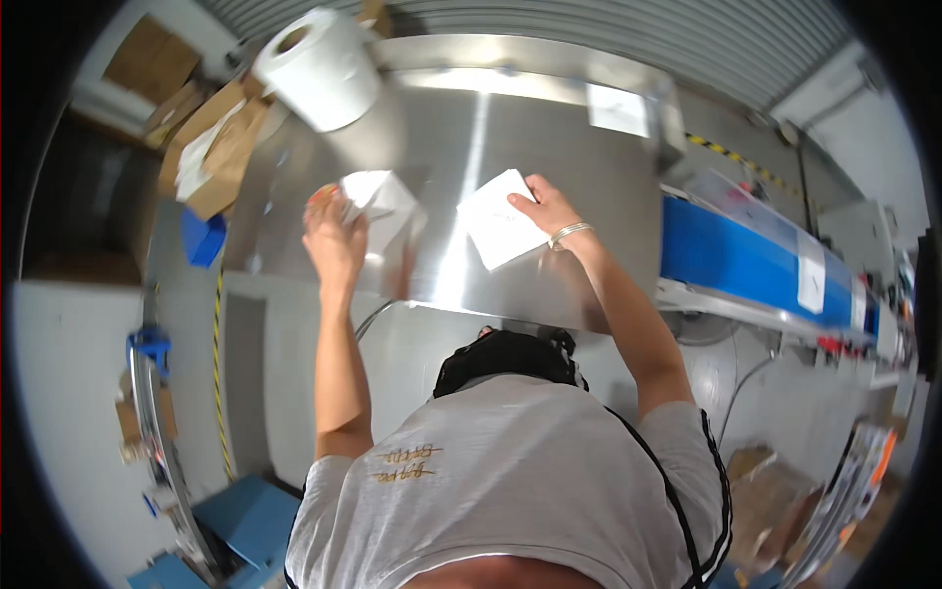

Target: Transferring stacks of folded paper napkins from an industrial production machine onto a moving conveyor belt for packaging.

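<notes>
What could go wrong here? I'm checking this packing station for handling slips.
The right hand only presses fingertips on the white packet lying on the smooth steel table, so it may slide away. The left hand grips a second white packet loosely; the big paper roll sits close and could get knocked.

Paper roll (319, 69) upper left. Cardboard scraps (218, 147) left of steel table (549, 128). Blue bin (202, 239) below scraps. Blue conveyor (746, 260) right.

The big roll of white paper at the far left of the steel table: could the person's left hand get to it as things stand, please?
Probably yes, with a stretch: the left hand rests on a white sheet, and only bare steel table lies between it and the paper roll.
</notes>
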